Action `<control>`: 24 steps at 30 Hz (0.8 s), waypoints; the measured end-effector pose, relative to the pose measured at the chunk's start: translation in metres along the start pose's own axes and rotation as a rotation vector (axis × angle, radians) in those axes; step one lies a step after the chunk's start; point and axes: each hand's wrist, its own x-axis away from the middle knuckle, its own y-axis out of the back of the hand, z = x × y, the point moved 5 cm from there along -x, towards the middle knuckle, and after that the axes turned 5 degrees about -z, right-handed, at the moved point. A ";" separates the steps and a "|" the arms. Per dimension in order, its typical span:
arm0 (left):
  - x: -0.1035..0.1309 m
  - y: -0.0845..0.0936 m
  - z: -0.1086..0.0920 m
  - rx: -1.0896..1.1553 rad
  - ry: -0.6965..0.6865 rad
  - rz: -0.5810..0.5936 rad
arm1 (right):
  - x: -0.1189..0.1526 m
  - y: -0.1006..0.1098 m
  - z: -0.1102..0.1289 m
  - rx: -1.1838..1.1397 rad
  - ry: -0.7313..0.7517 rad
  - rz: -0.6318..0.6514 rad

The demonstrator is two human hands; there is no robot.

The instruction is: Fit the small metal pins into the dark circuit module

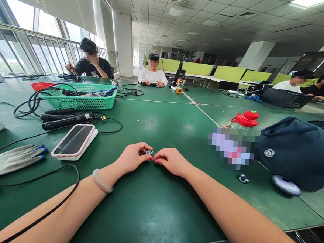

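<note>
Near the middle of the green table (150, 202), my left hand (133, 157) pinches a small black-and-white patterned piece (149, 152) between thumb and fingers. A pale bangle sits on the left wrist. Close beside it on the right, my right hand (173, 161) is closed, thumb against fingertips, at the edge of the piece. Whether something is between the right fingertips is too small to tell. Both hands are low over the table top.
On the left are a phone (74, 141) on a white box, black handheld tools (67, 120), a green basket (80, 101), gloves (15, 159) and a cable. A dark blue bag (298, 153), lidded jar (244, 120) and purple oval case (286, 185) are right. Several people sit beyond.
</note>
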 end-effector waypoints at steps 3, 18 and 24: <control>0.000 0.000 0.000 -0.004 0.000 -0.003 | 0.000 0.003 -0.002 0.036 -0.003 -0.021; 0.000 -0.002 -0.001 0.020 -0.015 0.018 | 0.006 0.002 0.006 0.099 0.138 0.051; 0.001 -0.005 -0.004 0.193 -0.014 0.077 | 0.006 0.016 0.011 0.043 0.136 -0.239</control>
